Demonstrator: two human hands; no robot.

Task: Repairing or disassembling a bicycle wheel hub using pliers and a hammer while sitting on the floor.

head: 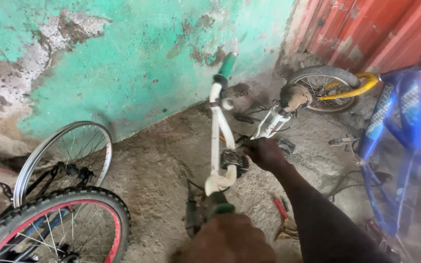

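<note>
White bicycle against flaking green and red

The handlebar (216,141) was white with green grips (228,65); the wall (137,58) was turquoise, patched grey and brown. A blue frame (395,122) carried a yellow fork (352,90), one black tyre (81,199) had a red rim, and the metal door (366,29) was red.

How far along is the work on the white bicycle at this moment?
Early to midway, by the look of it. The white bicycle stands upright. In hand: left hand holds the near handlebar grip, right hand works at the stem. Left: tools lie on the ground, so fitting seems unfinished.
</note>
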